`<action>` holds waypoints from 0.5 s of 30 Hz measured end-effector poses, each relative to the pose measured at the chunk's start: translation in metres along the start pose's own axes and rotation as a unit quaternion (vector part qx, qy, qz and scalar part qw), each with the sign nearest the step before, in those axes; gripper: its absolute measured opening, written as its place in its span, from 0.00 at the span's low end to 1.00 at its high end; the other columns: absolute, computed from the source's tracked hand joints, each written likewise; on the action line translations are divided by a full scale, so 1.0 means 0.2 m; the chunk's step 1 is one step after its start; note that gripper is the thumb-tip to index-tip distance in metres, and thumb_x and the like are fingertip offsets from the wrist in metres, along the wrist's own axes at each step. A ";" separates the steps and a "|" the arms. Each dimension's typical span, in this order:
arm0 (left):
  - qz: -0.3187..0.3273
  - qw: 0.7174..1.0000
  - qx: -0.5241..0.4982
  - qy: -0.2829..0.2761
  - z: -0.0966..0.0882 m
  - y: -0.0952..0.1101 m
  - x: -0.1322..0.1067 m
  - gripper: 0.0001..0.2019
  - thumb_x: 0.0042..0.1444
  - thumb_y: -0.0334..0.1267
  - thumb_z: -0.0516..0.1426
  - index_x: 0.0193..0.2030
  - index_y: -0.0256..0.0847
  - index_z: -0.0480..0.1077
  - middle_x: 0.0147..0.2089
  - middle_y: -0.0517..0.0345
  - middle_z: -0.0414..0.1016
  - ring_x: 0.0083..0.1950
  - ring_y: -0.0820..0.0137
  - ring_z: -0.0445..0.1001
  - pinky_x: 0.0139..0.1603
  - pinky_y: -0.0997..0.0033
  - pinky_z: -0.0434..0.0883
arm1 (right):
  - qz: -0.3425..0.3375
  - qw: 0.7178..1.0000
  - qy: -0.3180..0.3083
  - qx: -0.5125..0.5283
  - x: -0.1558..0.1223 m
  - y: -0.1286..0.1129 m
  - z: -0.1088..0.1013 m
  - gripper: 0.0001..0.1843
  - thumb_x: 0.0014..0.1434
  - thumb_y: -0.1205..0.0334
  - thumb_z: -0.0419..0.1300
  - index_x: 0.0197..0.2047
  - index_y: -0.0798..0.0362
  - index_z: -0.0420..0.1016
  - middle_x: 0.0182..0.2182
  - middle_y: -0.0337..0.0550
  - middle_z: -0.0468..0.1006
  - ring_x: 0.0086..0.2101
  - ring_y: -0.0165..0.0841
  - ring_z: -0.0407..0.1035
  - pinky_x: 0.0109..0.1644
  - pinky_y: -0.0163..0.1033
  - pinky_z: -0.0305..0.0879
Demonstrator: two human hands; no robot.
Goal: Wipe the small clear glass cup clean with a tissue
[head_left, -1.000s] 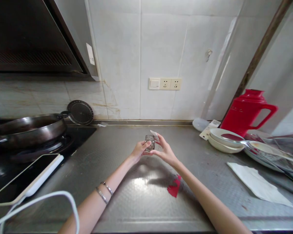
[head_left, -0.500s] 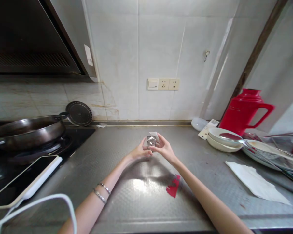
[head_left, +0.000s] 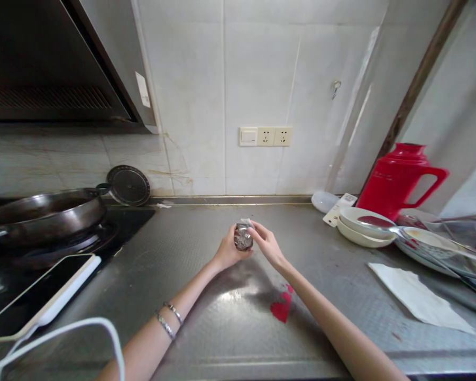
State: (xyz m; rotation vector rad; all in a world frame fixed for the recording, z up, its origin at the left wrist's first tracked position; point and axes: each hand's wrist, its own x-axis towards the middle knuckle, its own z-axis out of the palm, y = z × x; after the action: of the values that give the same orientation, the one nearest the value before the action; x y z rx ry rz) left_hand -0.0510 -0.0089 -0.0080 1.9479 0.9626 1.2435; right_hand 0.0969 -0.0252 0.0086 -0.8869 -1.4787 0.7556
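A small round brownish-grey thing in shiny clear wrapping [head_left: 243,239] is held up over the steel counter [head_left: 174,296]. Its kind I cannot make out. My left hand [head_left: 227,254] is wrapped around it from the left and below, with a bracelet on that wrist. From the right, my right hand [head_left: 267,246] reaches to its upper edge, fingers pinched at the wrapping by a pale flap on top. Part of the thing is hidden by my fingers. Below the hands, a torn red piece with a heart-like shape [head_left: 281,308] lies on the counter.
On the left, a pan [head_left: 47,214] sits on the stove, beside a phone [head_left: 35,296] with a white cable [head_left: 99,320]. At right are a red thermos jug [head_left: 396,182], stacked bowls [head_left: 360,233], plates [head_left: 440,248] and a white paper sheet [head_left: 418,296].
The wrapped thing has turned, so its round brownish-grey side now faces me. My left hand has closed further around it, and my right fingers have shifted to its upper right edge.
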 end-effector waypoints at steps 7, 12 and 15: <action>-0.009 0.999 -0.031 0.011 0.02 -0.04 -0.01 0.32 0.40 0.33 0.65 0.52 0.39 0.58 0.42 0.55 0.74 0.38 0.68 0.74 0.37 0.70 0.70 | -0.114 0.987 0.056 -0.095 -0.05 0.00 0.02 0.15 0.59 0.55 0.59 0.48 0.51 0.77 0.45 0.47 0.80 0.45 0.41 0.75 0.52 0.48 0.71; -0.004 0.999 -0.033 0.017 0.02 -0.02 -0.01 0.31 0.40 0.32 0.63 0.52 0.40 0.58 0.42 0.56 0.74 0.37 0.69 0.74 0.36 0.72 0.69 | -0.280 0.934 0.026 -0.221 -0.06 -0.02 -0.01 0.14 0.63 0.65 0.54 0.50 0.48 0.75 0.47 0.45 0.79 0.48 0.39 0.73 0.54 0.47 0.70; 0.006 1.000 -0.018 0.021 0.03 -0.01 -0.02 0.31 0.39 0.33 0.64 0.52 0.39 0.59 0.44 0.54 0.74 0.41 0.67 0.74 0.40 0.69 0.70 | -0.393 0.873 -0.074 -0.279 -0.05 -0.04 -0.05 0.17 0.63 0.69 0.54 0.53 0.50 0.72 0.47 0.46 0.79 0.52 0.37 0.70 0.58 0.45 0.68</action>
State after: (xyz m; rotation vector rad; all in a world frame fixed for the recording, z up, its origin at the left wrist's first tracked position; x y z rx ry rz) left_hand -0.0476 -0.0112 -0.0129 1.9101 0.9445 1.3058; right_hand 0.1055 -0.0394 0.0118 -0.5426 -2.0362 -0.2363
